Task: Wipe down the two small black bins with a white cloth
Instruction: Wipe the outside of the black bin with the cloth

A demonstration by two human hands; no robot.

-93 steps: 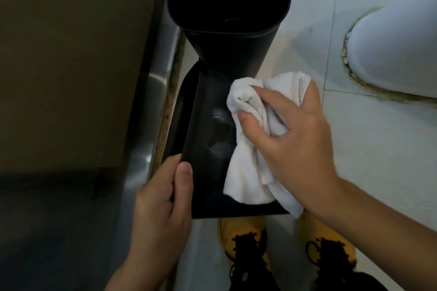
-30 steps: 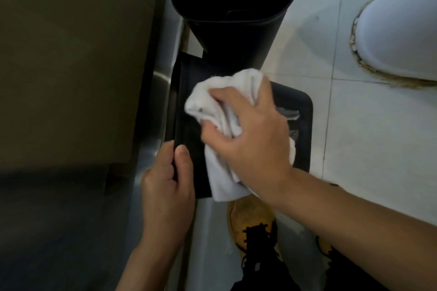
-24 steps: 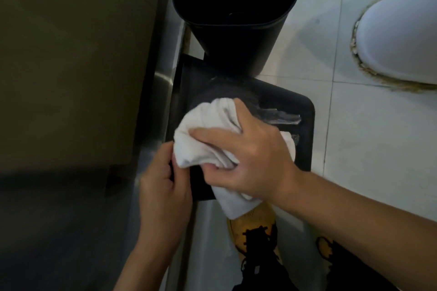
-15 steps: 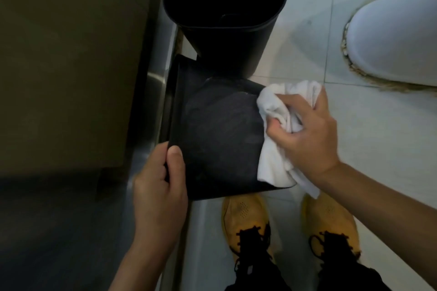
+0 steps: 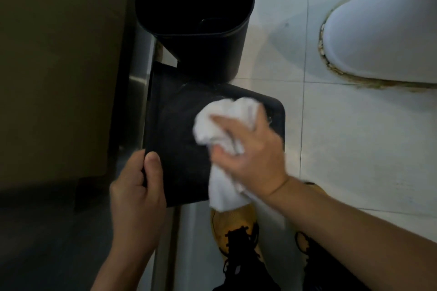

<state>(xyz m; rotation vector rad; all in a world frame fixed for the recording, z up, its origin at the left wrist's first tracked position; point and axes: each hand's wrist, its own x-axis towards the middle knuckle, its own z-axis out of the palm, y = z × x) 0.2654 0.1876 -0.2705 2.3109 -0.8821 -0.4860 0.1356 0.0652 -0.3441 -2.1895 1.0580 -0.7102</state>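
Right hand (image 5: 250, 149) slid leftward — fingers bunching the cloth (image 5: 222, 125); left hand (image 5: 137, 194) grips the bin (image 5: 179, 149).

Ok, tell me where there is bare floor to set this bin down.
Bare white floor tiles lie right of the tipped black plastic bin, below the white porcelain base. Crowded: left, between the metal-edged panel, the upright black bin and the yellow shoes.

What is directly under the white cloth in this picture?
The white cloth lies on the dark side of the tilted black bin, pressed by the right hand. Its hanging end covers part of a yellow shoe. The bin surface beneath is hidden.
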